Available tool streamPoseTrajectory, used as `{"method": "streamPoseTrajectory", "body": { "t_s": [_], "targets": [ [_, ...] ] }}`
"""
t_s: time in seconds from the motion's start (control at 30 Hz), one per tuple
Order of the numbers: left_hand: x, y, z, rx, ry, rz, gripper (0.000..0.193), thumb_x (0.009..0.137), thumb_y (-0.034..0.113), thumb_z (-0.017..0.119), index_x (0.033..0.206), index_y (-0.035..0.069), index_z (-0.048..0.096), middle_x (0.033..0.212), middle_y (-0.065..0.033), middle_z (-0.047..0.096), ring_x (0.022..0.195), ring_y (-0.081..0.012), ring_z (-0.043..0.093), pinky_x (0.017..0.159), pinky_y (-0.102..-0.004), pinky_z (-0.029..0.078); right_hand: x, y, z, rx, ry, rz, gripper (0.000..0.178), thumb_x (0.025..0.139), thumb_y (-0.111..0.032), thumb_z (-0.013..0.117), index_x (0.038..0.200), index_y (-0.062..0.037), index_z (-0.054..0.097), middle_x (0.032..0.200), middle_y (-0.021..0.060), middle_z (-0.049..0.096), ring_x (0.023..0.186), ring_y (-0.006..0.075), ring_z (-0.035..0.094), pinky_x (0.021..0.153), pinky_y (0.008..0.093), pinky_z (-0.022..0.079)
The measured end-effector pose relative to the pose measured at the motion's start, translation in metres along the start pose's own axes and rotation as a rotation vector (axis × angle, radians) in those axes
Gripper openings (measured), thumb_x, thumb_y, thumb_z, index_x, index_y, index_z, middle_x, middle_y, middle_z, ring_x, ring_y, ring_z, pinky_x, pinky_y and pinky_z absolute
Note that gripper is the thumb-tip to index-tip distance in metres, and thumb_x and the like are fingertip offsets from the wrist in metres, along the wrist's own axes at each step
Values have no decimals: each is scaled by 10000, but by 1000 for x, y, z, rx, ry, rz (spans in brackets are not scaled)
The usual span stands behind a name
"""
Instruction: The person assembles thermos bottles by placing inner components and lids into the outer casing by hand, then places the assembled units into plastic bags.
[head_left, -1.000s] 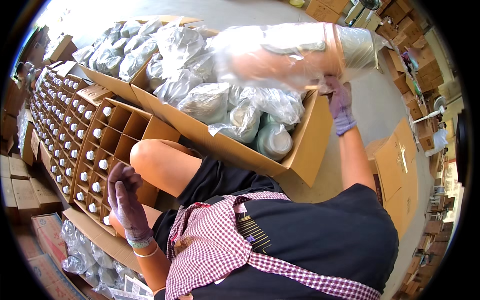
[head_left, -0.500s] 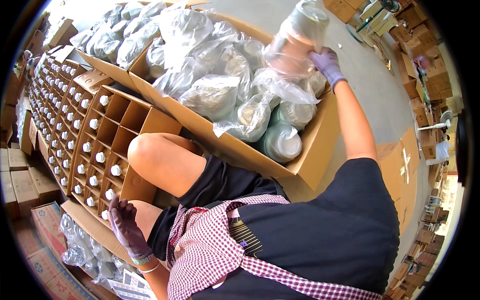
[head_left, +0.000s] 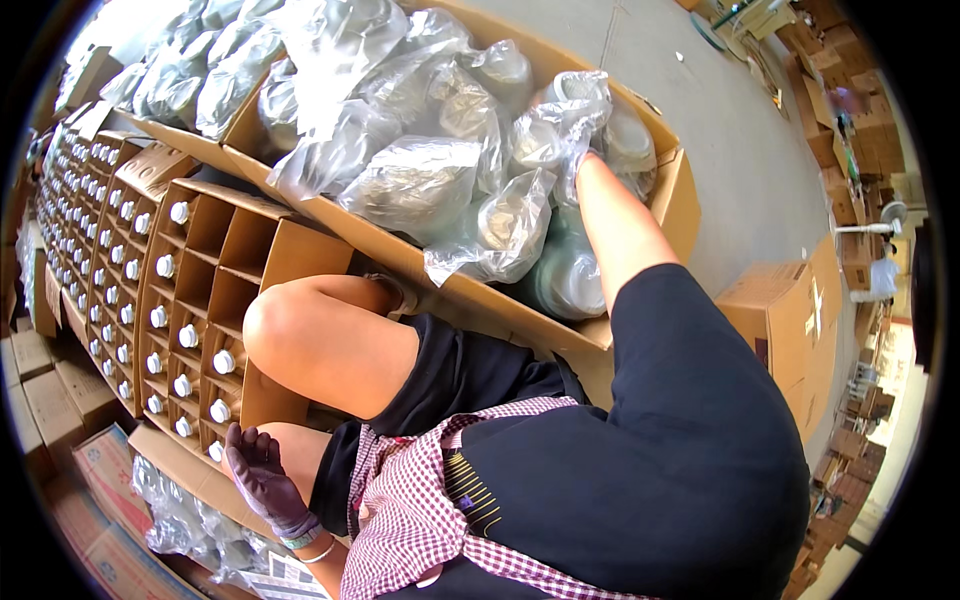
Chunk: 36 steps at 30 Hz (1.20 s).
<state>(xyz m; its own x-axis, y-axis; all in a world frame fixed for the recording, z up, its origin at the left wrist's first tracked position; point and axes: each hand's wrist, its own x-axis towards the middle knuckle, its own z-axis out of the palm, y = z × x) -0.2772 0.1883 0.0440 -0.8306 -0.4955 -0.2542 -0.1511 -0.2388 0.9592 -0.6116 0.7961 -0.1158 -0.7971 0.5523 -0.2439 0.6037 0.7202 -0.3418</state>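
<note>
Person (head_left: 650, 430) in black clothes and a maroon-and-white checked apron (head_left: 405, 530), seen from above with both knees bent. Ahead stretches a long, open brown carton (head_left: 675, 210), heaped with rounded things in clear plastic bags (head_left: 415, 185). Along the carton's near long edge, toward the left, stands a partitioned box (head_left: 305, 255), its cells showing white caps (head_left: 165, 265) down the left side and across the near rows. A second brown carton (head_left: 785, 345) sits on the floor past the person's right shoulder. At lower left, another open carton (head_left: 195, 475) holds more bagged things.

The right forearm (head_left: 625, 215) reaches over the large carton's right end. One bagged item (head_left: 550, 130) lies there, beside the wrist, toward the far right corner. The right hand is hidden among the plastic, so whether it grips anything cannot be told.

The left hand (head_left: 265, 478), in a purple glove, is raised close to the partitioned box's near corner, palm bare and fingers loosely curled and spread. A pale bracelet (head_left: 320, 553) circles that wrist.
</note>
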Motion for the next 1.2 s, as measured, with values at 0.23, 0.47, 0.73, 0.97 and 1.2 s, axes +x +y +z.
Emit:
{"method": "streamPoseTrajectory", "body": {
  "t_s": [0.23, 0.47, 0.73, 0.97, 1.2],
  "targets": [
    [21, -17, 11, -69, -68, -41, 460, 1112, 349, 409, 1446, 44, 496, 1210, -55, 623, 1065, -160, 612, 989, -319, 484, -22, 30, 18, -54, -55, 61, 599, 843, -450, 643, 1266, -27, 667, 1297, 207, 653, 1223, 327, 618, 1033, 430, 493],
    [23, -28, -18, 29, -169, -74, 485, 1112, 307, 406, 1522, 49, 428, 1298, -86, 600, 1149, -191, 592, 1041, -353, 482, 29, 9, 0, -122, -88, 42, 573, 833, -424, 664, 1238, -19, 673, 1241, 201, 677, 1169, 315, 644, 995, 441, 514],
    [30, 7, 5, 98, 5, -47, 485, 1098, 367, 405, 1419, 22, 519, 1190, -62, 626, 1017, -145, 607, 921, -304, 505, 17, 36, 28, -147, -154, 100, 545, 821, -394, 687, 1206, -9, 680, 1178, 193, 705, 1107, 302, 673, 951, 454, 539],
    [35, 5, 26, 29, -147, -39, 483, 1096, 361, 418, 1415, 10, 510, 1191, -69, 615, 1033, -157, 594, 946, -320, 489, 12, 27, -54, -216, -587, 78, 520, 810, -368, 707, 1178, -1, 687, 1123, 186, 730, 1053, 289, 699, 913, 465, 560],
    [22, 11, -39, 112, -84, 65, 450, 1080, 325, 475, 1444, 63, 508, 1183, -26, 612, 991, -134, 585, 900, -264, 477, -78, -48, -202, -539, 325, -610, 247, 864, -250, 669, 1029, -74, 719, 1075, 149, 711, 1019, 313, 691, 867, 431, 572]
  ]
}}
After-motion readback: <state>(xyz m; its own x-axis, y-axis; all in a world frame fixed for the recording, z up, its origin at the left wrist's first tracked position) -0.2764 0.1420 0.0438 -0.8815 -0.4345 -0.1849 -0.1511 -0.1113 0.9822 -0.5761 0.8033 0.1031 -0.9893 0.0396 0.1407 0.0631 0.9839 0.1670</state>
